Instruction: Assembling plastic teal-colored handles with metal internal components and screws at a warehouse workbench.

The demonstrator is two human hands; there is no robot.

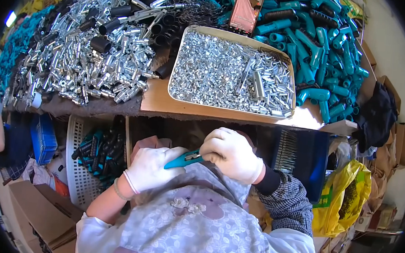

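Nearest the camera, at six o'clock, a pale floral apron [194,235] spreads over the person's front. Just above it the two hands meet, both in white gloves. The left hand [154,171], toward half past seven, is clamped around a teal handle [182,160], which lies at seven o'clock of the view's middle, its upper end pointing toward two o'clock. The right hand [233,152], toward four, has its fingertips bunched at that upper end, beside a small metallic bit; I cannot tell whether they pinch anything.

Beyond, toward twelve, a shallow tray [227,107] of small shiny metal parts sits on the surface [154,104]. A phone [246,11] stands just behind it. A heap of metal fittings [122,58] spreads at ten o'clock, and a pile of teal handles [313,45] at two. Below the surface, a white basket [74,140] between eight and nine holds teal-and-black pieces [103,152]; a yellow bag [349,200] slumps at four.
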